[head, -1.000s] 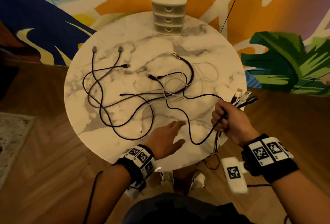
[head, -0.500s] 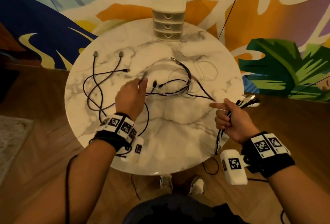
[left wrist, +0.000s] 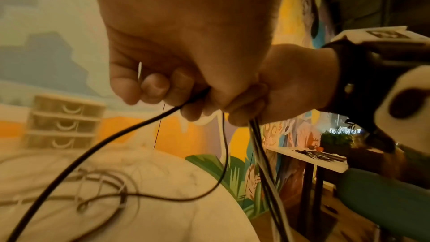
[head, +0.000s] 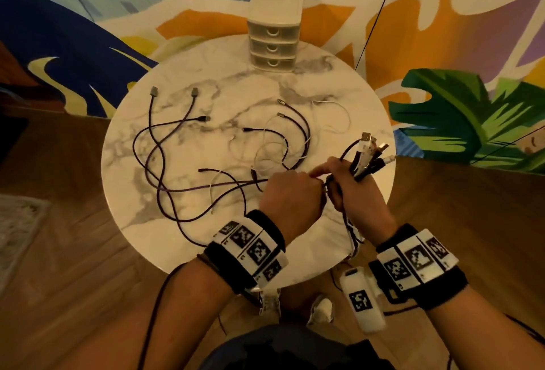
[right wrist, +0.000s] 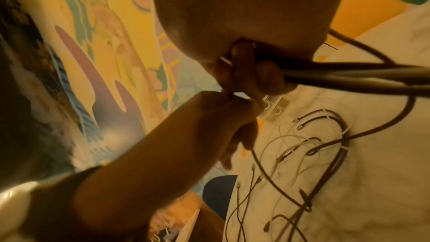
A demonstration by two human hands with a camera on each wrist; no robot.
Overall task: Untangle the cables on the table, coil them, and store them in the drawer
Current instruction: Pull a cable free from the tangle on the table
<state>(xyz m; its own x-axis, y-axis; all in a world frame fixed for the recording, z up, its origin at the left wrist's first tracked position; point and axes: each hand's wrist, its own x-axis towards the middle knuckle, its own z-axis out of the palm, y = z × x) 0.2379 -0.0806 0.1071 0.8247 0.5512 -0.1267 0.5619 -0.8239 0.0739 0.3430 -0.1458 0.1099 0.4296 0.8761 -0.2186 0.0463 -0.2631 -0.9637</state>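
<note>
Since half a second ago the left hand has come back from the middle of the table to the near right, where it now meets the right hand. A loose tangle of thin black, purple and white charging cables lies spread across the round white marble-patterned table, with several plug ends pointing to the far left and loops gathered toward the centre. The left hand's grip is curled: in the left wrist view its fingers pinch a thin black cable that runs down to the heap on the table. The right hand's grip is closed round a gathered bunch of black and white cable ends, whose plugs fan out above the fist toward the far right, while the rest of those strands hang over the near right edge of the table. Its forefinger points left, touching the left hand's knuckles. At the far edge of the table stands a small cream plastic chest of three drawers, all three shut, well apart from the cables. Behind the table is a colourful painted mural wall, and a brown wooden floor lies around it.
</note>
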